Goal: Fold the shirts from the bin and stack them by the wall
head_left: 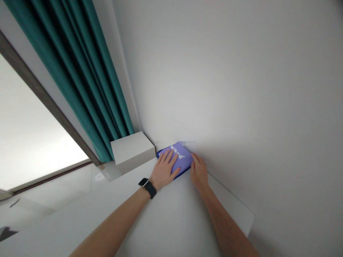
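Note:
A blue folded item with white lettering [181,156] lies flat on a white surface [166,214] in the corner against the wall. My left hand [165,167] rests on top of it, fingers stretched out and flat; a black watch [148,186] is on that wrist. My right hand [198,172] touches the item's right edge beside the wall, fingers extended along it.
A white box [132,150] stands just left of the blue item. Teal curtains [80,78] hang behind it, beside a bright window [29,142] with a dark frame. A plain white wall [241,89] rises on the right. The surface's right edge [250,217] ends near the wall.

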A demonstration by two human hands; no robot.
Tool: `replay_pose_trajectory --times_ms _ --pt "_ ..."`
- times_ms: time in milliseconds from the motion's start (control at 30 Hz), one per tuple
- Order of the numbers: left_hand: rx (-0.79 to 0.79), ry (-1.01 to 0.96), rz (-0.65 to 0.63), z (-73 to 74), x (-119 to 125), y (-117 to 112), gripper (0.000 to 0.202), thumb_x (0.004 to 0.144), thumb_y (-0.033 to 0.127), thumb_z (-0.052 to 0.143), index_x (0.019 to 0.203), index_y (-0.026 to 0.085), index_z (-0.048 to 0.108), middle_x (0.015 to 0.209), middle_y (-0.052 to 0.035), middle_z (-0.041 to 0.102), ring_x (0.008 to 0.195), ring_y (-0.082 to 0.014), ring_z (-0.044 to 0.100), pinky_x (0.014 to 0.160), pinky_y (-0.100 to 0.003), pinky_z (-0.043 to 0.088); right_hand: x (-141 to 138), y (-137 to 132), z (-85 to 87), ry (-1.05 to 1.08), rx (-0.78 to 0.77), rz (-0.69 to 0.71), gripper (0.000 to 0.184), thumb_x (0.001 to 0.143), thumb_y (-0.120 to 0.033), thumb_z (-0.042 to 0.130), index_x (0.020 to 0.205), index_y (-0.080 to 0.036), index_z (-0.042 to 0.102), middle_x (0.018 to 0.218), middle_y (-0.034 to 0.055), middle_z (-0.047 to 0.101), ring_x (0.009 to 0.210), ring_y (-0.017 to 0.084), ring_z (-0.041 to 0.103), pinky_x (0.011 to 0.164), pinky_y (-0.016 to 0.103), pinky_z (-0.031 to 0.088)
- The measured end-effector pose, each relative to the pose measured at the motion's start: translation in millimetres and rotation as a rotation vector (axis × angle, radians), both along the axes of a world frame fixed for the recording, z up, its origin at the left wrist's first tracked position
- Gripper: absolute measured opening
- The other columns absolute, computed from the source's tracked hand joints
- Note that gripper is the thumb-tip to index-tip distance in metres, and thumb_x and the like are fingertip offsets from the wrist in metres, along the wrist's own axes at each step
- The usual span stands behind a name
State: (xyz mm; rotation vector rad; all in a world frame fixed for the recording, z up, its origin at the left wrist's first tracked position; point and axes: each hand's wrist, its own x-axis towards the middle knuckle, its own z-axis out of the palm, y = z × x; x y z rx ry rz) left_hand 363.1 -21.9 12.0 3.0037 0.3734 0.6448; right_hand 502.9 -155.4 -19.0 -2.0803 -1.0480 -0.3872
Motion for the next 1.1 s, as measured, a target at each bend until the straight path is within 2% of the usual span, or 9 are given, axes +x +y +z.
replay_pose_trajectory --times_ms 100,200,333,500,633,800,900,1000,1100 --pt "0.023 0.01 -0.064 -4.5 -8.8 -13.0 0.062 0.093 0.054 0.047 0.147 0.024 0.038 0.156 -0.0107 0.033 0.145 -0.0313 0.023 0.117 -0.052 0.022 6.5 -3.4 -2.0 0.039 0.148 0.037 0.048 0.092 -0.017 0.027 0.13 -0.016 0.057 0.125 0.0123 0.061 0.118 0.023 0.052 0.105 0.045 0.04" --pt "0.033 0.031 -0.074 -10.7 -13.6 -10.6 0.056 0.095 0.047 0.046 0.147 0.026 0.038 0.155 -0.01 0.034 0.144 -0.0304 0.026 0.116 -0.052 0.023 13.4 -6.5 -6.0 0.06 0.2 0.028 0.048 0.09 -0.016 0.028 0.126 -0.015 0.059 0.122 0.0128 0.063 0.116 0.023 0.054 0.105 0.046 0.04" --pt "0.046 0.043 -0.094 -13.0 -23.0 -3.5 0.05 0.098 0.041 0.043 0.146 0.027 0.04 0.155 -0.0093 0.035 0.143 -0.0279 0.03 0.117 -0.049 0.023 18.9 -6.6 -9.6 0.065 0.195 -0.002 0.046 0.089 -0.016 0.029 0.12 -0.012 0.063 0.119 0.0145 0.064 0.114 0.023 0.055 0.105 0.045 0.041" --pt "0.036 0.06 -0.103 -15.2 -39.9 -12.8 0.054 0.097 0.037 0.044 0.149 0.026 0.033 0.157 -0.0098 0.03 0.145 -0.0272 0.025 0.117 -0.048 0.024 17.5 -1.5 -14.2 0.049 0.174 0.017 0.045 0.089 -0.018 0.031 0.118 -0.01 0.064 0.117 0.0148 0.065 0.112 0.024 0.056 0.103 0.044 0.042" --pt "-0.005 0.036 -0.093 -26.7 -54.3 -23.3 0.058 0.097 0.033 0.042 0.152 0.024 0.026 0.16 -0.0107 0.023 0.146 -0.0271 0.021 0.117 -0.049 0.026 18.5 0.1 -19.7 0.024 0.164 0.025 0.044 0.088 -0.017 0.032 0.119 -0.012 0.063 0.117 0.0141 0.066 0.112 0.024 0.056 0.101 0.045 0.043" --pt "-0.102 -0.024 0.007 -43.1 -76.1 -27.2 0.062 0.097 0.032 0.041 0.153 0.019 0.02 0.158 -0.0138 0.025 0.146 -0.0273 0.024 0.115 -0.049 0.03 17.9 -1.1 -21.3 -0.029 0.144 0.022 0.042 0.09 -0.018 0.033 0.119 -0.013 0.064 0.118 0.014 0.066 0.111 0.024 0.056 0.101 0.047 0.04" --pt "-0.122 -0.017 0.055 -47.9 -86.2 -28.2 0.06 0.096 0.031 0.042 0.151 0.016 0.025 0.155 -0.0151 0.033 0.143 -0.0274 0.029 0.115 -0.048 0.032 9.8 -0.4 -19.7 -0.094 0.113 0.069 0.041 0.092 -0.019 0.034 0.121 -0.015 0.063 0.12 0.0131 0.065 0.113 0.024 0.055 0.101 0.048 0.039" --pt "-0.123 0.007 0.086 -48.3 -91.1 -31.8 0.05 0.095 0.03 0.043 0.143 0.017 0.041 0.145 -0.0143 0.047 0.136 -0.0269 0.04 0.113 -0.047 0.035 -6.7 2.6 -17.4 -0.195 0.083 0.172 0.04 0.093 -0.018 0.035 0.124 -0.017 0.062 0.123 0.0124 0.064 0.117 0.023 0.054 0.103 0.048 0.038" --pt "-0.113 0.018 0.092 -46.4 -93.1 -36.8 0.041 0.095 0.029 0.044 0.134 0.019 0.051 0.14 -0.0123 0.053 0.131 -0.0261 0.046 0.112 -0.047 0.035 -28.9 5.4 -14.5 -0.307 0.017 0.296 0.041 0.094 -0.018 0.037 0.128 -0.017 0.059 0.13 0.0126 0.06 0.125 0.023 0.049 0.108 0.048 0.035"
